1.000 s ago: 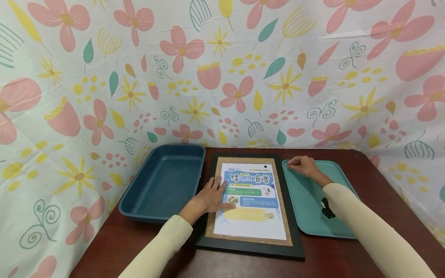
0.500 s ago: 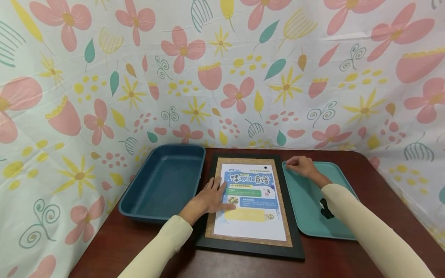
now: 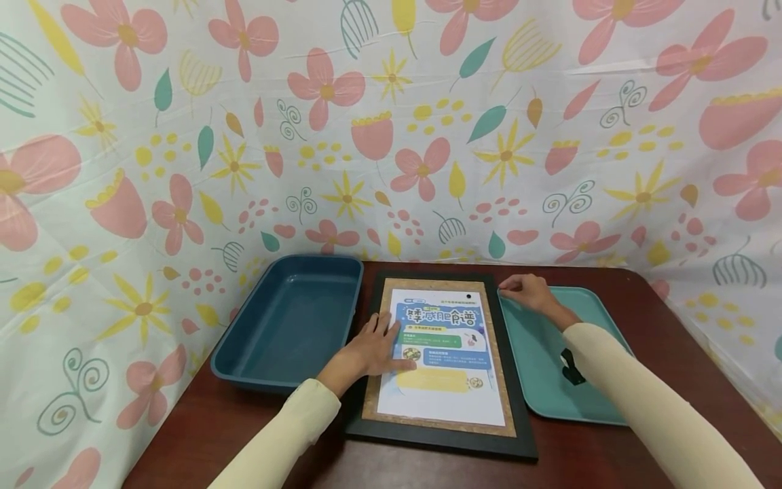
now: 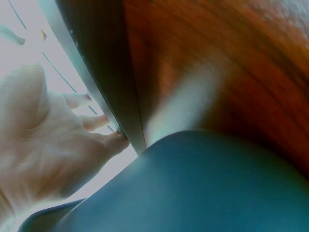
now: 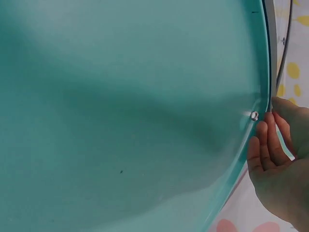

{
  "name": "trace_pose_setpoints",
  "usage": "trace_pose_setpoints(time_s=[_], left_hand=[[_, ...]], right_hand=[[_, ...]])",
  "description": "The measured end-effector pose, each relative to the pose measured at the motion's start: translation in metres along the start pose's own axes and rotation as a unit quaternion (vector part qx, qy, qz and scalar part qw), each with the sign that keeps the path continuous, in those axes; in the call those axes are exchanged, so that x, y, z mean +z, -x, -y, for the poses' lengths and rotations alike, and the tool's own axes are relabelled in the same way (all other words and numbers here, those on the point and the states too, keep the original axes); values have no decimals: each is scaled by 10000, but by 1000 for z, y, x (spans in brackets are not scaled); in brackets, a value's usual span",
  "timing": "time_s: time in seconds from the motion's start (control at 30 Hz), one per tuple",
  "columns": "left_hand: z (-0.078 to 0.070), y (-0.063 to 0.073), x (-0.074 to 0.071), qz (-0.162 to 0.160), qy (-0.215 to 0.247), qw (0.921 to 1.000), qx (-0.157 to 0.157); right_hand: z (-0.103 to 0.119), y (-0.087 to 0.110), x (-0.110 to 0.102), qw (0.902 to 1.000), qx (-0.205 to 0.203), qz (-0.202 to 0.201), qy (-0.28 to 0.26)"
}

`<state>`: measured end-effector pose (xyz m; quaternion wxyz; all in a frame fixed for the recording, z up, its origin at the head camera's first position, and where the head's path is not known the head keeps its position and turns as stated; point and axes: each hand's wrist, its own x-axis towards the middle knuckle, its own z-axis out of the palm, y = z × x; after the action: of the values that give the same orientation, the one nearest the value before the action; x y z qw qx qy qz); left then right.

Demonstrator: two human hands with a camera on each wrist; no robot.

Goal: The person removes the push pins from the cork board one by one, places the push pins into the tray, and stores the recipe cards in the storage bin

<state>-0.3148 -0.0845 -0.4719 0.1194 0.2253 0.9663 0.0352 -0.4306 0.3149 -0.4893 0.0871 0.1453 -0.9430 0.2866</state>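
My left hand (image 3: pixel 364 346) lies with spread fingers on the left side of a printed sheet (image 3: pixel 440 404) and the corkboard (image 3: pixel 449 426) under it. A small round black pin (image 3: pixel 468 296) shows at the sheet's top right. At the upper left corner of a green tray (image 3: pixel 586 401), my right hand (image 3: pixel 528 293) has its thumb and fingertips brought together. In the right wrist view, the fingers (image 5: pixel 275 145) are at the tray's rim, close to a tiny shiny piece (image 5: pixel 254 116); I cannot tell whether they pinch anything.
A deep blue bin (image 3: pixel 293 326) stands left of the board. Inside the green tray, a small black item (image 3: pixel 572 370) lies partly under the right sleeve. All of it sits on a dark reddish wooden table (image 3: pixel 391 468), with a flower-printed cloth (image 3: pixel 403 136) behind.
The right hand has shifted slightly left, from inside the tray's corner toward its rim. The left hand keeps its place on the sheet. The head view has shifted a little.
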Motion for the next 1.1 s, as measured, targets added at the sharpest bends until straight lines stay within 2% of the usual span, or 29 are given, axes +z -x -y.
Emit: trace_pose_setpoints(time_s=[0.27, 0.57, 0.73, 0.87, 1.1], left_hand=[[4, 0, -2, -32, -66, 10000, 27], [4, 3, -4, -13, -21, 10000, -36], [1, 1, -1, -48, 66, 10000, 38], [-1, 0, 0, -45, 41, 10000, 45], [0, 1, 1, -9, -32, 10000, -12]], right_hand=[[15, -5, 2, 9998, -181, -44, 45], [17, -11, 8, 9997, -251, -19, 10], [17, -10, 7, 9994, -306, -75, 134], [20, -7, 6, 9995, -248, 45, 206], [28, -5, 9, 9997, -217, 104, 100]])
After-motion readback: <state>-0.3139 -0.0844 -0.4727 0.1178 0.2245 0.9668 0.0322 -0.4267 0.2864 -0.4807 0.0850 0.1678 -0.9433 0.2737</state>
